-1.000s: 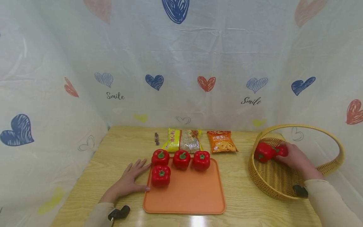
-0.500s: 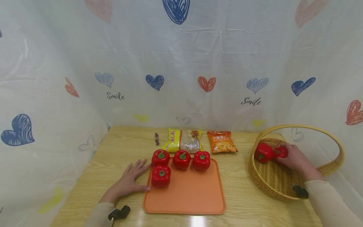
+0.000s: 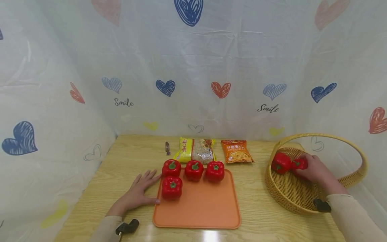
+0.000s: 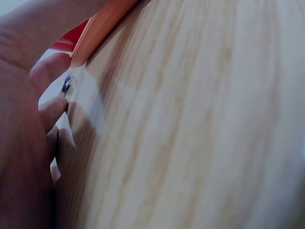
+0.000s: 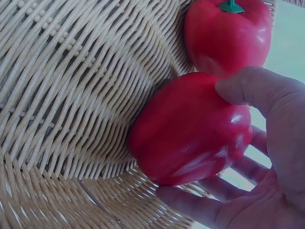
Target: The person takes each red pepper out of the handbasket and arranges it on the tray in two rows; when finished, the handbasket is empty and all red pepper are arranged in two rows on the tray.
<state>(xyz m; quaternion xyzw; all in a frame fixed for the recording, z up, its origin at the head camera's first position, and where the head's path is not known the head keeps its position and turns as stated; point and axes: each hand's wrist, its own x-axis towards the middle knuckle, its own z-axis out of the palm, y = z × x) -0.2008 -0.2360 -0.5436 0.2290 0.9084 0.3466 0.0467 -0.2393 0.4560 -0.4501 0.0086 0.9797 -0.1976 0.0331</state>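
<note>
The held pepper [image 5: 190, 131] is glossy deep red with rounded ribs and white glints; it lies tilted inside the wicker basket [image 3: 276, 196], against the weave. The right hand [image 3: 314, 167] grips it, thumb on one side and fingers round the other. Just beyond sits a second pepper [image 3: 281, 163], rounder, with a green stem. The left hand [image 3: 136, 193], fingers spread and gripping nothing, has its thumb at the edge of the orange tray [image 3: 208, 208], where a front pepper [image 3: 171, 187] stands nearer than a row of three peppers [image 3: 194, 169].

The right wrist view shows the held pepper's ribbed flank; only the head view shows its green stem, along with the yellow bag [image 3: 195, 150] and orange packet [image 3: 238, 151] behind the tray. The left wrist view gives the palm and a mere sliver of red above the tray.

The right hand covers part of the held pepper in the head view; the second pepper is cut off in the right wrist view, and whether the two touch is hard to tell. Farthest back, a small dark item [image 3: 167, 148] is too small to identify
</note>
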